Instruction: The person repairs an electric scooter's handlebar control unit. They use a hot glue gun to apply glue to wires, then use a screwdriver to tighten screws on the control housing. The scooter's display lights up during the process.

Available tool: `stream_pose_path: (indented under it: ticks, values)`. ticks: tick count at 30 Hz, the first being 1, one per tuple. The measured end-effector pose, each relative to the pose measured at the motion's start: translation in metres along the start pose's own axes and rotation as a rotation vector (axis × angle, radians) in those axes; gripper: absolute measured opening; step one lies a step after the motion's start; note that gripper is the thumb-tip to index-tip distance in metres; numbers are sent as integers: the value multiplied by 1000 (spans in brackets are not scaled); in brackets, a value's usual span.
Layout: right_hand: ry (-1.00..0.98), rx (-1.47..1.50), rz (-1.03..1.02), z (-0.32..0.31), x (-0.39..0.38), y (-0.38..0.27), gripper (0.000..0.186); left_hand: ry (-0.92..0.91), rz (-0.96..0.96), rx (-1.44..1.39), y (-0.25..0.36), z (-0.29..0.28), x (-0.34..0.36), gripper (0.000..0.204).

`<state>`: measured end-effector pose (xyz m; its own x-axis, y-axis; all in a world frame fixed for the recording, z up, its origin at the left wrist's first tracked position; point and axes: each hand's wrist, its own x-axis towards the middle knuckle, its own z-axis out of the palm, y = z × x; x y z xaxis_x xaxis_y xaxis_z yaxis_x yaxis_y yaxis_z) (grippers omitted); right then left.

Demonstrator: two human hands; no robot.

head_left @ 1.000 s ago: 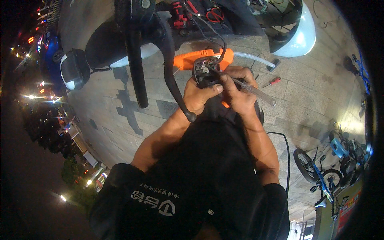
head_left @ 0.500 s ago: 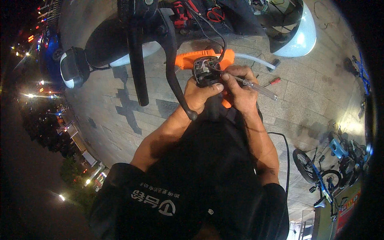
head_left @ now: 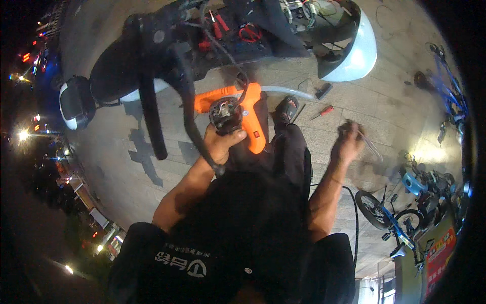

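I see a small dark round component [head_left: 225, 113] with wires, held over the paving in front of the scooter [head_left: 152, 66], just above an orange heat gun [head_left: 250, 119]. My left hand [head_left: 221, 143] has its fingers wrapped around it. My right hand [head_left: 349, 144] is closed on a thin metal tool [head_left: 368, 144], well apart. Risk, as I judge it: single-handed support may let the component twist and strain its wires. Half a second ago both hands met at the component; the right has since swung out

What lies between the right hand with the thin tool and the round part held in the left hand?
Only the orange heat gun on the ground beneath. The right hand, holding a thin tool, is off to the side of the round part in the left hand.
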<state>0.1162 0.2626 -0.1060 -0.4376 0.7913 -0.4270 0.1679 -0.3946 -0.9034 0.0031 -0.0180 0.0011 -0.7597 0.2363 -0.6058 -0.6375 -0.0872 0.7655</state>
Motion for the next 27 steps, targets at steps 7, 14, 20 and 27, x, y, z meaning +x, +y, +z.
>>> stream_pose_path:
  ticks: [7, 14, 20, 27]
  values:
    - [-664, -1065, -45, 61, 17, 163, 32, 27, -34, 122, -2, -6, -4, 62]
    - [-860, -1207, -268, 232, 121, 310, 24, -151, 172, 749, -6, -36, 10, 55]
    - [-748, -1148, -325, 317, 162, 323, 28, -147, 528, 1118, -13, -52, 19, 51]
    - [-1217, -459, 86, 193, 67, 248, 26, -49, -147, 179, 1, -35, 19, 61]
